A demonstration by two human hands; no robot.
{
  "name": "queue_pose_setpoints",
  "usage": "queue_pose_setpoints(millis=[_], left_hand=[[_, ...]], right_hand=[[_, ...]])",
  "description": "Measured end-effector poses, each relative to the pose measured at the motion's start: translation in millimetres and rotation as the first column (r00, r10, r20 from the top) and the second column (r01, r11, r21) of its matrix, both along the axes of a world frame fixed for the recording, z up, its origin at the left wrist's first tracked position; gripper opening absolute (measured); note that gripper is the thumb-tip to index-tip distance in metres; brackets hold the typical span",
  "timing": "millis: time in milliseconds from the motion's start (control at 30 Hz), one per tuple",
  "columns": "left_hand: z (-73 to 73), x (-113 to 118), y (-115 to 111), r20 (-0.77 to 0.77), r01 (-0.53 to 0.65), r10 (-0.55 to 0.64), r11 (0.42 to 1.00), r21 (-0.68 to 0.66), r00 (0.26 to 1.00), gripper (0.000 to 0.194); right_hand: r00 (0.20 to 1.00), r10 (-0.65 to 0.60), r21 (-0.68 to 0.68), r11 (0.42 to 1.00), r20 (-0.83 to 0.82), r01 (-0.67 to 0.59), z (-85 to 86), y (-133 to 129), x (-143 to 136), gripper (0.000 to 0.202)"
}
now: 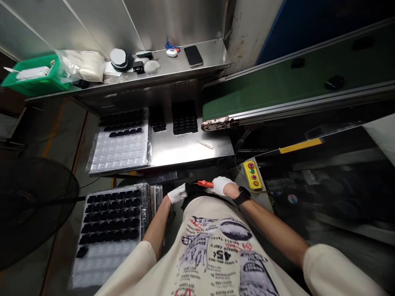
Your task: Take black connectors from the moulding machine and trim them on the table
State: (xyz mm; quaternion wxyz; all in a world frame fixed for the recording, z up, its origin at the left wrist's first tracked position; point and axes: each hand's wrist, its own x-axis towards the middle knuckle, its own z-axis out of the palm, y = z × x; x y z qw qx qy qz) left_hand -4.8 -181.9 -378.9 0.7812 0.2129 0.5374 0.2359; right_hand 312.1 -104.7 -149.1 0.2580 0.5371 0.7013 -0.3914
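Note:
My left hand [177, 194], in a white glove, is closed on a small black part [187, 188] in front of my waist. Just to the right, my gloved right hand [221, 185] grips an orange-handled tool [205, 183], whose thin shaft points left toward the black part. Whether the tip touches the part cannot be made out. At the lower left lies a clear tray [106, 257] with rows of similar black parts.
On the steel bench [173, 150] are a second tray [119, 152], black part stacks [185, 123] and tweezers [205, 144]. A green conveyor [265, 92] runs right. Nearby are a yellow button box [252, 174], a fan [33, 201] at left and a shelf [173, 68] above.

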Motion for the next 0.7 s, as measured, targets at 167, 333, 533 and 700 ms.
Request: queue_pose_setpoints(millis=[167, 333, 533, 700], left_hand=[[-6.8, 11.1, 2.4, 0.074, -0.043, 0.044, 0.999, -0.015, 0.996, 0.026], [-6.9, 5.4, 0.8, 0.059, -0.083, 0.085, 0.995, -0.051, 0.995, 0.024], [-17.0, 8.4, -3.7, 0.007, -0.206, 0.208, 0.973, -0.100, 0.978, 0.021], [-28.3, 12.2, -7.9, -0.035, -0.311, 0.311, 0.928, -0.206, 0.950, 0.024]], right_hand=[[1.000, -0.017, 0.012, 1.000, -0.001, 0.017, 20.2, 0.4, 4.6, 0.045], [0.999, 0.011, 0.000, 1.000, 0.036, -0.011, 25.1, 1.1, 3.3, 0.041], [0.998, 0.028, -0.017, 0.999, 0.056, -0.027, 27.2, -9.2, -5.5, 0.037], [0.998, 0.021, 0.016, 1.000, 0.053, -0.022, 18.3, -17.0, -11.3, 0.033]])
